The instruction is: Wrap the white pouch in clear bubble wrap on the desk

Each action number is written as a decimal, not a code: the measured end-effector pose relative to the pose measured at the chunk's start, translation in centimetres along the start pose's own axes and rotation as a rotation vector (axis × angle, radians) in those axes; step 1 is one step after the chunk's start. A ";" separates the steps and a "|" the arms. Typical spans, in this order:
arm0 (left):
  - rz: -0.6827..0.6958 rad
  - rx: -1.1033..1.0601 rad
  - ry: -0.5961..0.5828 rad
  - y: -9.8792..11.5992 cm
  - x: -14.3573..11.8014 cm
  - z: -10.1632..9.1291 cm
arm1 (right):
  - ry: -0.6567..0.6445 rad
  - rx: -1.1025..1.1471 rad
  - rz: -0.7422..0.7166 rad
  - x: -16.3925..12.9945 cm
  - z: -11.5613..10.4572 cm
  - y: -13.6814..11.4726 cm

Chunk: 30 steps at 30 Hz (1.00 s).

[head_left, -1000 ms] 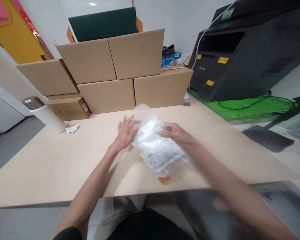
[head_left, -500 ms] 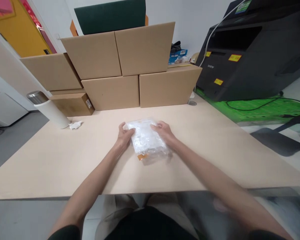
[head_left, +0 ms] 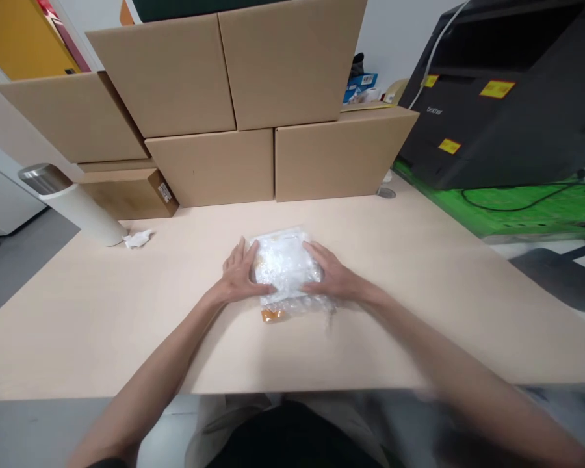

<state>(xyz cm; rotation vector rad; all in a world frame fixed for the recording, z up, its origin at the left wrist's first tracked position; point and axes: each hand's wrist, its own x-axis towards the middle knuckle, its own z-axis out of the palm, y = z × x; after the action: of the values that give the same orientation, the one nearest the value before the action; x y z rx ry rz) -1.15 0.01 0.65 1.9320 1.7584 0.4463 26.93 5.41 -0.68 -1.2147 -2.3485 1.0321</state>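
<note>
A flat packet in clear bubble wrap [head_left: 288, 263] lies on the table, with a white inside showing through. Loose wrap and a strip of orange-brown tape [head_left: 273, 316] stick out along its near edge. My left hand [head_left: 236, 276] rests against the left side, fingers stretched out and the thumb across the near left corner. On the opposite side is my right hand [head_left: 334, 273], thumb and fingers spread wide over the right edge. Both hands touch the packet without closing round it. The undersides of the fingers are hidden.
Cardboard boxes [head_left: 209, 169] line the back of the pale table [head_left: 175, 351]. A white bottle with a steel cap [head_left: 85, 208] stands at the left beside a crumpled tissue [head_left: 138, 238]. At the right are a black printer [head_left: 468, 130] and a dark stand base [head_left: 560, 276].
The packet was pinched at its far corners and slightly tilted; now it lies flatter. Both hands have slid nearer along its sides and their fingers have spread. The view has tipped downward and closer.
</note>
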 end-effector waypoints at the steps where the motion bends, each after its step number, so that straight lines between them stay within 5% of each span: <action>1: 0.022 0.026 -0.020 -0.2 0.0 -0.1 | -0.040 -0.035 -0.018 -0.1 -0.2 0.2; 6: 0.091 0.092 -0.091 -0.7 0.1 -0.2 | -0.121 -0.115 -0.111 -0.5 -0.6 1.4; 19: 0.108 0.077 -0.115 -1.6 0.2 0.6 | -0.069 -0.130 -0.040 -1.2 0.7 2.1; 30: -0.009 0.122 -0.113 0.0 -0.2 -0.5 | 0.011 -0.119 -0.020 -1.4 1.7 1.6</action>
<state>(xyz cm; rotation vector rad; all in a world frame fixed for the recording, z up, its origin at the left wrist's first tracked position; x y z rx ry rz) -1.41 -0.11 1.06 1.9899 1.7567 0.2261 27.71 4.15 -2.92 -1.2328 -2.4393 0.8878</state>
